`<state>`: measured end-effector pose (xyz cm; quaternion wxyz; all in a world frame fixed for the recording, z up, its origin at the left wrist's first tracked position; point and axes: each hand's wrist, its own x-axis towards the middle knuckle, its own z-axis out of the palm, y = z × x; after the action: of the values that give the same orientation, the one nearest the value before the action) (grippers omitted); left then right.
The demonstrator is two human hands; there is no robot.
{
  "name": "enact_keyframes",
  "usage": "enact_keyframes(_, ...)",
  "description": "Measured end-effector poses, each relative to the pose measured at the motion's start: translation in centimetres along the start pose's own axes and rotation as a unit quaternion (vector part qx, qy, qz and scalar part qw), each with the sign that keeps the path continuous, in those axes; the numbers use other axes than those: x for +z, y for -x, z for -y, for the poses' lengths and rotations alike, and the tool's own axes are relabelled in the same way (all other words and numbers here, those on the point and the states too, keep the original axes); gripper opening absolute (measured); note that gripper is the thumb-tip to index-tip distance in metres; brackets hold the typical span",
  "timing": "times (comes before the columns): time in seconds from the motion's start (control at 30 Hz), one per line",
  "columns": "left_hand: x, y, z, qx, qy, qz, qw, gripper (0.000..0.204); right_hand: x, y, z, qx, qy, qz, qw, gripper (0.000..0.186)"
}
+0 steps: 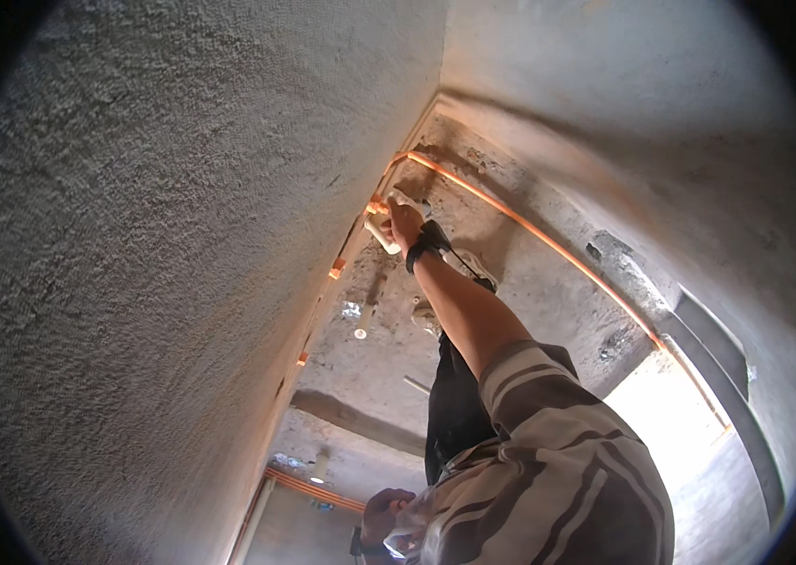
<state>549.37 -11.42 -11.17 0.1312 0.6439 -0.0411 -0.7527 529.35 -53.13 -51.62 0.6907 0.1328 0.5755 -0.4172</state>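
My right arm reaches up the view in a striped sleeve, with a black band on the wrist. My right hand (402,222) is curled at a white plastic pipe piece (383,239) beside an orange fitting (378,205) along the wall base; exactly what its fingers grip is unclear. My left hand (386,513) is low in the view near my shirt, fingers curled by a pale, shiny item that I cannot make out. My shoe (481,267) shows partly behind my right wrist.
A rough wall (153,264) fills the left. Orange conduit (530,226) runs along the base of the right wall (643,75). On the stained concrete floor (548,292) lie short white pipes (417,384). More orange conduit (308,488) shows at lower left; bright light falls at right.
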Motion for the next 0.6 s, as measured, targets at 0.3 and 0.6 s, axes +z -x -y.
enact_keyframes(0.3, 2.0, -0.8, -2.6, 0.014, -0.071, -0.005, 0.997, 0.043, -2.7, -2.7, 0.0, -0.012, 0.147, 0.024, 0.989, 0.048)
enact_keyframes(0.6, 0.4, -1.9, 0.1, 0.020, -0.065, 0.017, 0.998, 0.045, -4.9, -5.5, -1.2, -0.206, 0.248, 0.013, 0.947, 0.049)
